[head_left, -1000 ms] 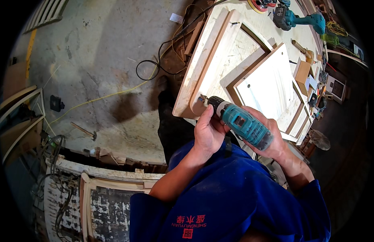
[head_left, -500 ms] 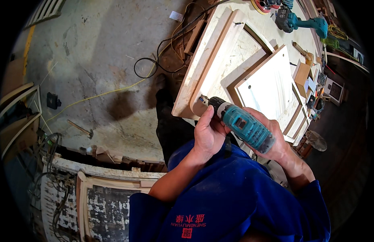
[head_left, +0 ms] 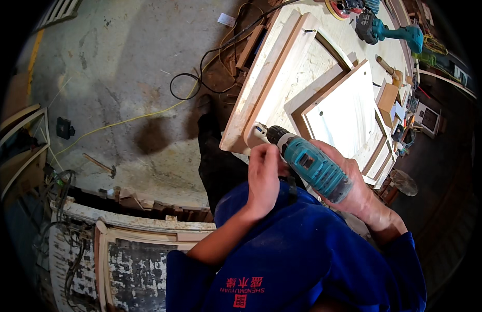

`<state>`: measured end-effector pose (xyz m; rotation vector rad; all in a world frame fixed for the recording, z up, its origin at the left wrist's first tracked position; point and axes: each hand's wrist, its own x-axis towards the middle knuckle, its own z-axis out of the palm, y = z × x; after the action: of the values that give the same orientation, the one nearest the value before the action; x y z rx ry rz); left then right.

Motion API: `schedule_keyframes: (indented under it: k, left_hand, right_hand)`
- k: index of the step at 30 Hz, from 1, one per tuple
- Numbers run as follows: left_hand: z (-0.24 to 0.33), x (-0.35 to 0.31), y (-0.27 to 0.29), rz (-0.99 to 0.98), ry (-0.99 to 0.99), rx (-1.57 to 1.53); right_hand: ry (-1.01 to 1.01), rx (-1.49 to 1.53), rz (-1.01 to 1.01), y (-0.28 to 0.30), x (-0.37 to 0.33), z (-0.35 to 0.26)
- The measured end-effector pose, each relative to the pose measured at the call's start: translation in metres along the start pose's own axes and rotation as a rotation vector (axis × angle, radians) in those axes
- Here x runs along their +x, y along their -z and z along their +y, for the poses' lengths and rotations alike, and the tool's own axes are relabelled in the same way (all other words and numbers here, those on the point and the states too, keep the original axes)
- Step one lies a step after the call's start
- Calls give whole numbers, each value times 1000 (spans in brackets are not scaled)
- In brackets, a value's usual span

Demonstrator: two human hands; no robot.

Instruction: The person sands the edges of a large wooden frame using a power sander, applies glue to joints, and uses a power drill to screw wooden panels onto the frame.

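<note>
My right hand point(head_left: 350, 179) is wrapped around a teal and black cordless drill point(head_left: 314, 165), its chuck pointing to the upper left. The chuck end is over the rounded near corner of a pale wooden frame point(head_left: 268, 101), where a small metal fitting point(head_left: 260, 127) shows. Just below the chuck is my left hand point(head_left: 263, 179), its fingers curled in and pressed together. Whatever those fingers may hold is hidden. The drill's handle is mostly covered by my right hand.
A white panel point(head_left: 345, 106) lies across the frame on the workbench. A second teal cordless tool point(head_left: 389, 32) and a wooden-handled mallet point(head_left: 390, 70) lie farther along. A black cable point(head_left: 203, 78) hangs at the bench's left. On the floor is a hammer point(head_left: 99, 165).
My left hand has turned and its fingers have curled in, the thumb coming away from beside the chuck. The drill has shifted only slightly, still in my right hand.
</note>
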<state>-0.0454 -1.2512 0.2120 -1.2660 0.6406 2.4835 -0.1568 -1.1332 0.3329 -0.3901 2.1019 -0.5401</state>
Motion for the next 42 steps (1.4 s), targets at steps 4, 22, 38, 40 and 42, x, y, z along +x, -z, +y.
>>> schedule_keyframes:
  k: [4, 22, 38, 40, 42]
  left_hand:
    - [23, -7, -5, -83, -1027, 633]
    - [41, 10, -47, -197, -1299, 541]
    - [43, 13, -46, -180, -1282, 499]
    - [44, 13, -45, -190, -1283, 505]
    - [44, 14, -45, -193, -1290, 505]
  right_hand:
    - [31, -80, -2, 3, 3, -3]
    - [-77, -103, -146, 18, 15, -17]
    - [-73, -76, -175, 23, 24, -31]
    - [-69, -64, -160, 21, 23, -29]
    - [-73, -48, -144, 20, 22, -26]
